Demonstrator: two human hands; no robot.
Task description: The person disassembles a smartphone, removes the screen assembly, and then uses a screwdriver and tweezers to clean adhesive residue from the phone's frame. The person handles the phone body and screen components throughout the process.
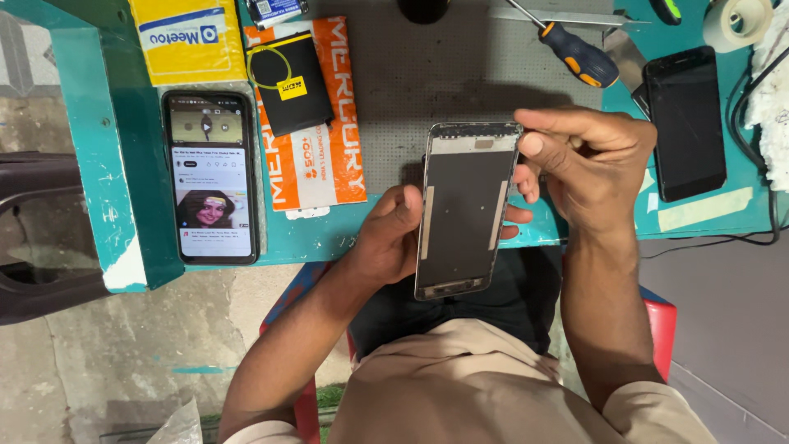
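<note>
Two hands are gripping a phone frame over the near edge of the bench, just above the person's lap. The left hand is clamping the frame's left side, thumb lying on its face and fingertips poking out past its right edge. The right hand is closing around the frame's upper right corner, thumb pressing at the rim; its remaining fingers are curling together, and they may be pinching a small tool, though that is too hidden to tell. The frame is standing nearly upright in view, its dark back facing the camera.

A lit phone is lying near the bench's left edge, showing a video page. Beside it an orange packet is carrying a black battery. A yellow packet is being cut off by the top of the view. Toward the far right corner a screwdriver is lying aslant, and a dark phone is resting near the right edge. A tape roll is showing only partly at the far right corner.
</note>
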